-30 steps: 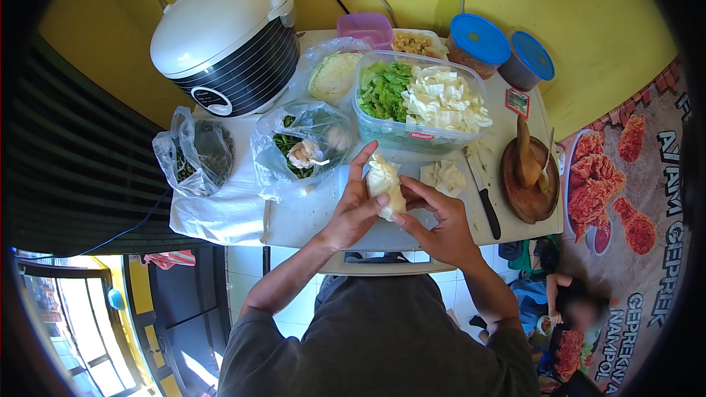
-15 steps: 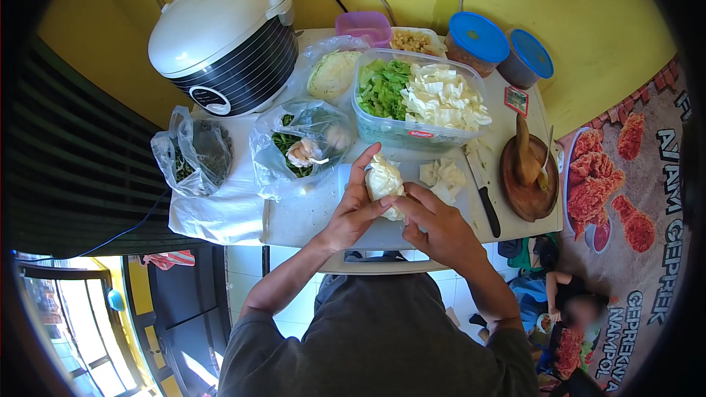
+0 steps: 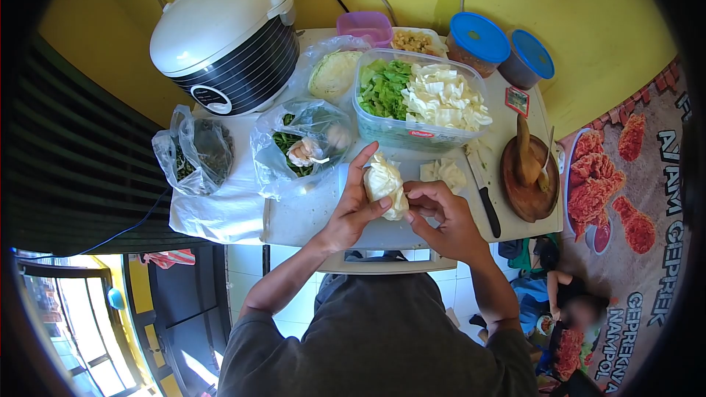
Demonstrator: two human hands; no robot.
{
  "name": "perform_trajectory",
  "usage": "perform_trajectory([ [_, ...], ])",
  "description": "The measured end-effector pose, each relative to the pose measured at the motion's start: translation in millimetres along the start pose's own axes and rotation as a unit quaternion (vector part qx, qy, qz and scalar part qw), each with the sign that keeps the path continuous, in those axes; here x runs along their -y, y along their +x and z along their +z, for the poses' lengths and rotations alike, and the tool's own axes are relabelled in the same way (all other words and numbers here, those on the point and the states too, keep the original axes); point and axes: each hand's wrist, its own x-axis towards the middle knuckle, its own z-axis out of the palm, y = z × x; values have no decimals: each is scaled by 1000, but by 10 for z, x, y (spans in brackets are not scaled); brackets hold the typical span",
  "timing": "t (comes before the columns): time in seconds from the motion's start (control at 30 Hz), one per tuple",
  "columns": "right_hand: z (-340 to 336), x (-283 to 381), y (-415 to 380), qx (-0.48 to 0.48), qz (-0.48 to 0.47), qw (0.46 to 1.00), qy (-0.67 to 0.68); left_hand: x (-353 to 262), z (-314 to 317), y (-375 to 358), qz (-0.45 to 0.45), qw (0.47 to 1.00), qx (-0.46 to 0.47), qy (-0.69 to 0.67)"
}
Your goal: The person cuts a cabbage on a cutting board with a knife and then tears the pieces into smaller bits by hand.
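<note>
A pale, crumpled chunk of cabbage is held up above the near edge of the table. My left hand grips it from the left, thumb across its lower front and index finger stretched up along its side. My right hand is closed at the cabbage's right edge, with curled index finger and thumb at its leaves; the exact contact is partly hidden. Just beyond my right hand lie loose cabbage leaves. A black-handled knife rests to the right of them.
A clear tub holds chopped lettuce and cabbage. Plastic bags of greens, a cut cabbage and a rice cooker stand left. At right are a mortar with pestle and blue-lidded containers. A person is lower right.
My right hand has shifted slightly right and down along the cabbage, its fingers now at the right edge. More of the cabbage's front shows. My left hand stays nearly in place.
</note>
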Motion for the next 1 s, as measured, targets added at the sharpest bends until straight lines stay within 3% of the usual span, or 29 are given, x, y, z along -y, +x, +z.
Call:
perform_trajectory([
  [0.1, 39, 145, -20, 1, -12, 978, -207, -6, 97, -11, 1, 998, -3, 63],
  [0.4, 20, 175, -40, 22, -56, 947, -315, 47, 26, 54, 31, 999, -5, 30],
  [0.5, 95, 102, -25, -25, -108, 955, -276, 8, 76, 44, 26, 999, -18, 9],
  [0.63, 182, -26, -40, -68, -81, 967, -231, 82, 110, 46, 61, 995, -54, 56],
  [0.8, 211, 46, 8, -84, -50, 976, -195, 116, 17, 45, 73, 996, -22, 53],
  [1.0, 65, 127, 42, -4, -19, 969, -247, 46, -33, 49, 23, 997, 11, 66],
])
